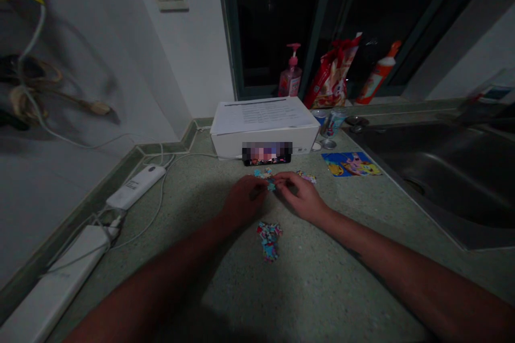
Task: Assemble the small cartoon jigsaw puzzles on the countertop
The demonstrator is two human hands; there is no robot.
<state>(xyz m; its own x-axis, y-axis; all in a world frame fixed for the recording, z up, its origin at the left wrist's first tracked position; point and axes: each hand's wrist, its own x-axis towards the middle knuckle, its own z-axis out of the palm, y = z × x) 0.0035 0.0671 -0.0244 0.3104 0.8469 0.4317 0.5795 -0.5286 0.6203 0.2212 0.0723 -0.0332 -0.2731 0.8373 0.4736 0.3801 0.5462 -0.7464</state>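
My left hand (244,199) and my right hand (301,196) meet over the counter, fingertips nearly touching. Between them is a small teal jigsaw piece (271,187), pinched by the fingers of both hands. Just beyond my fingers lie a few loose jigsaw pieces (263,172), and more colourful pieces (309,177) show past my right hand. Nearer to me, below the hands, sits a cluster of jigsaw pieces (269,241) in red, white and blue. A blue picture card (351,164) with cartoon figures lies to the right.
A phone (267,161) leans against a white box (229,142) with a printed sheet on top. Cans (333,122) stand beside the box. At right is a steel sink (434,193); at left are a white power strip (60,278), an adapter (137,186) and cables.
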